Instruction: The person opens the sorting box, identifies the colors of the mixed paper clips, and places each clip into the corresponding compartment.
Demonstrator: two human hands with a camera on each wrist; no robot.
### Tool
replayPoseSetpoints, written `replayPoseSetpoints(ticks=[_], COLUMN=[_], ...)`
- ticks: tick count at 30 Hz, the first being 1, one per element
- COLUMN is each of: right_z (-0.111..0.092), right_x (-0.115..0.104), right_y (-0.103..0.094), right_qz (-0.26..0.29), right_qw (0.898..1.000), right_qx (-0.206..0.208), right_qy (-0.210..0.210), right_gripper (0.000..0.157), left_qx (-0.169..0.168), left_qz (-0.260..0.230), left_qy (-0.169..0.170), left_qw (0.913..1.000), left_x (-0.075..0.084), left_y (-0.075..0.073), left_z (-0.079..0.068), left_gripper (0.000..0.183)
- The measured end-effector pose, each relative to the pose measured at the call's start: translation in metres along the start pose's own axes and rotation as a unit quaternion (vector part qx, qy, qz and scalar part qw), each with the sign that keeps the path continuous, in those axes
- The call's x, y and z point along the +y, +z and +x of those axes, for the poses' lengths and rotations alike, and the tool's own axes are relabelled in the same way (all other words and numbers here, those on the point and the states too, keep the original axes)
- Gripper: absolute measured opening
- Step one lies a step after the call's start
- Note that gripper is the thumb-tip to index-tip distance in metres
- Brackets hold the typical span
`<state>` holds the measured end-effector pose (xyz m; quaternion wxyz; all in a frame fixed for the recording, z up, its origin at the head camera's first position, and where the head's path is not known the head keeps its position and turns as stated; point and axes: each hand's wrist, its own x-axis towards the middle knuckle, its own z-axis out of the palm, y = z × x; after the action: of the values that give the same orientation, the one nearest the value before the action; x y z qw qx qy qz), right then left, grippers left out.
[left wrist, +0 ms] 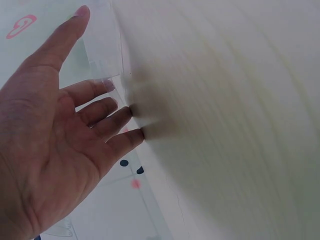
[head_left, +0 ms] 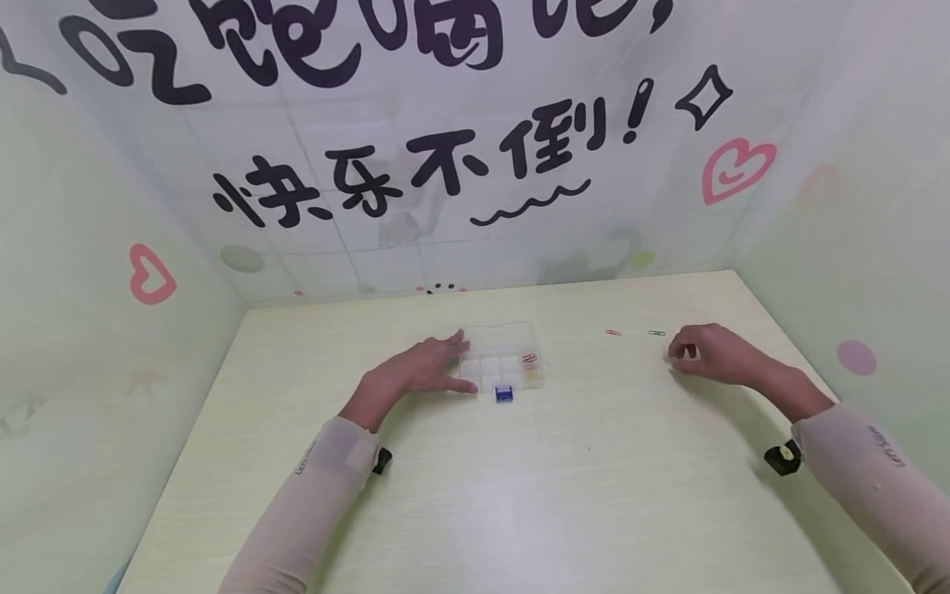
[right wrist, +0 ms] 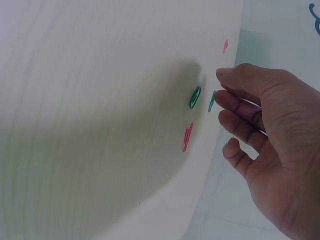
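My left hand (head_left: 426,367) spreads its thumb and fingers along the left side of a clear compartment box (head_left: 490,381), touching it. The box's transparent lid (head_left: 500,337) lies back, away from me. Red paper clips (head_left: 529,359) show in a right-hand compartment, with something yellow (head_left: 532,375) nearer the front. A small blue piece (head_left: 504,393) sits at the front edge. On the right, my right hand (head_left: 712,355) hovers with bent fingers and a gap to the thumb, holding nothing visible. Below and beside it lie green paper clips (right wrist: 195,97) and a red paper clip (right wrist: 187,137).
Further left on the pale table (head_left: 519,495) lies another red paper clip (head_left: 613,332), beside a green one (head_left: 656,333). Printed white walls (head_left: 416,264) enclose the table at the back and both sides. Dark wrist-worn devices (head_left: 783,456) hang beneath the sleeves.
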<state>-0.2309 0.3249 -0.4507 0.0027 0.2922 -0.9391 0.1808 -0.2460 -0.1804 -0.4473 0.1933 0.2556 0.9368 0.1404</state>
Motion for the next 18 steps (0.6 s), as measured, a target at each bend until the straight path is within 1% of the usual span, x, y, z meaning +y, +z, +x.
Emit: replayPoseSetpoints(ticks=[5, 8, 12, 15, 18], right_z=[-0.004, -0.005, -0.007, -0.008, -0.008], right_x=[0.007, 0.009, 0.012, 0.013, 0.016], right_y=[-0.001, -0.002, -0.001, 0.000, 0.001], right_qz=[0.003, 0.006, 0.004, 0.007, 0.012], right_qw=[1.000, 1.000, 1.000, 0.999, 0.999], right_qx=[-0.019, -0.023, -0.021, -0.026, -0.036], right_qy=[0.019, 0.016, 0.009, 0.020, 0.029], right_gripper=[0.011, 0.009, 0.011, 0.014, 0.014], left_qx=[-0.001, 0.000, 0.003, 0.003, 0.001], left_qz=[-0.006, -0.006, -0.005, -0.006, -0.006], left_qy=[-0.002, -0.001, 0.002, 0.002, 0.002], left_qw=[1.0000, 1.0000, 1.0000, 1.0000, 1.0000], left_x=[0.001, 0.000, -0.002, -0.002, -0.002], left_y=[-0.001, 0.000, 0.001, 0.001, 0.001], left_z=[-0.001, -0.001, 0.000, 0.000, -0.001], left_gripper=[0.099, 0.099, 0.099, 0.099, 0.099])
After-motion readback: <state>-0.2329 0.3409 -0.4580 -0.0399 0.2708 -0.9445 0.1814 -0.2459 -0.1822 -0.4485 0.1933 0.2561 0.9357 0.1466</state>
